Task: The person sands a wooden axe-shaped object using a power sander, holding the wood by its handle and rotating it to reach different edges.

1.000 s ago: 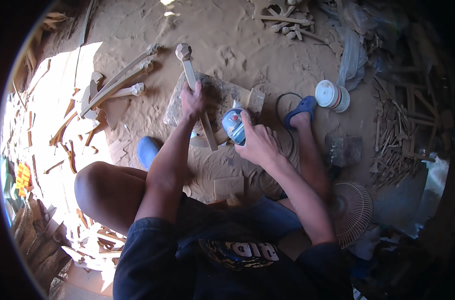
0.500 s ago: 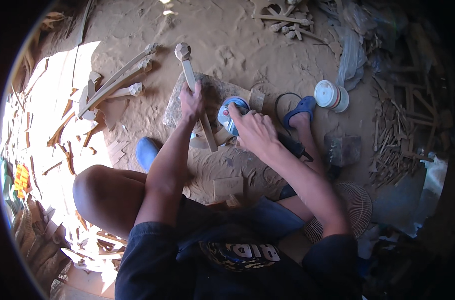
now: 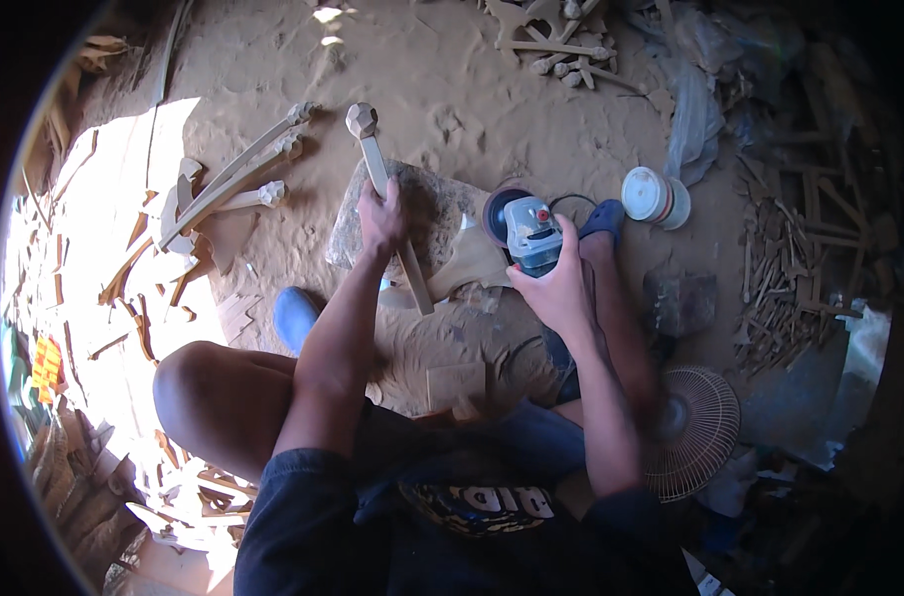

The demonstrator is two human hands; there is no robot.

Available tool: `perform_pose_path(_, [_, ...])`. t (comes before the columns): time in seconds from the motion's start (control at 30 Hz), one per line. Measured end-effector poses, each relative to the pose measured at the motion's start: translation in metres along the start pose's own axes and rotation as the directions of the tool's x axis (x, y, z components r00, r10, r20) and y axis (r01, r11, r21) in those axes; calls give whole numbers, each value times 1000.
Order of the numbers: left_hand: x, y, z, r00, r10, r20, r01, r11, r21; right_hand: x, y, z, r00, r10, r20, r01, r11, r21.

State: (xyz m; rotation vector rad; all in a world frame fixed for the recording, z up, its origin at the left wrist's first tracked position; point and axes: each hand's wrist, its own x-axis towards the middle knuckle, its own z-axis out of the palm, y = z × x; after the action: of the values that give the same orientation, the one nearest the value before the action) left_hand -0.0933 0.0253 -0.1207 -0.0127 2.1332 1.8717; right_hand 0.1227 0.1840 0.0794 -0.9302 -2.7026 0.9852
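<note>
My left hand (image 3: 380, 221) is closed round the shaft of a pale wooden stick (image 3: 375, 159) with a faceted knob at its far end. The stick slants across a worn block (image 3: 432, 214) on the ground, its plain end towards me. To the right, my right hand (image 3: 556, 283) grips an angle grinder (image 3: 533, 233) with a round disc (image 3: 500, 214) facing left, apart from the stick. Between the two lies a curved pale wooden piece (image 3: 469, 260), partly over the block's near edge.
More knobbed sticks (image 3: 238, 169) lie at the left among wood offcuts. A white lidded tub (image 3: 648, 195) stands right of my blue clog (image 3: 603, 219). Wood scraps (image 3: 775, 268) pile up at the far right. A round fan guard (image 3: 698, 432) is near my right elbow.
My right hand has moved the grinder right, away from the stick, and turned it so its disc shows. More of the curved wooden piece is uncovered. My left hand keeps its hold, slightly lower in view.
</note>
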Motion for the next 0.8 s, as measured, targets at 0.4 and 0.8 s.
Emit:
perform_pose_path(0.4, [10, -7, -8, 996, -45, 76, 52, 995, -90, -106, 70, -26, 910, 401, 110, -230, 265, 936])
perform_pose_path(0.8, [-33, 154, -29, 878, 312, 362, 56, 685, -726, -134, 138, -162, 984, 93, -150, 164, -169, 972])
